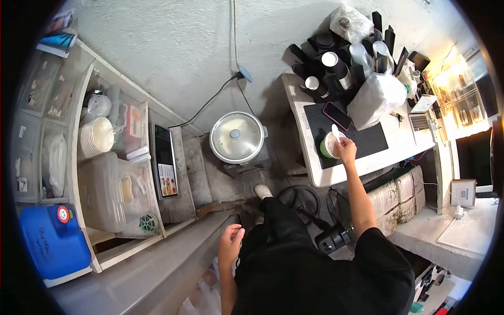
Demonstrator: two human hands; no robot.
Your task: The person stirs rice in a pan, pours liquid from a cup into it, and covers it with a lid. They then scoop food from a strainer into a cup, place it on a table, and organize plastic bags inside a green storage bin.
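Note:
My right hand (346,150) is over a small green and white cup (326,148) on the table's dark mat. Its fingers are pinched on a white plastic spoon (335,131), whose wide end points up and away from me. What fills the cup is mostly hidden by the hand. My left hand (230,244) hangs low near my body, beside the grey metal surface. Its fingers are loosely curled, and nothing shows in them. A phone (336,116) lies on the mat just beyond the cup.
A lidded steel cooker (237,137) stands by the wall. Stacked paper cups (336,65) and a white plastic bag (377,100) crowd the table's back. To the left, shelves hold bins, a tub stack (95,137) and a blue jug (55,241). A black fan (333,239) stands below the table.

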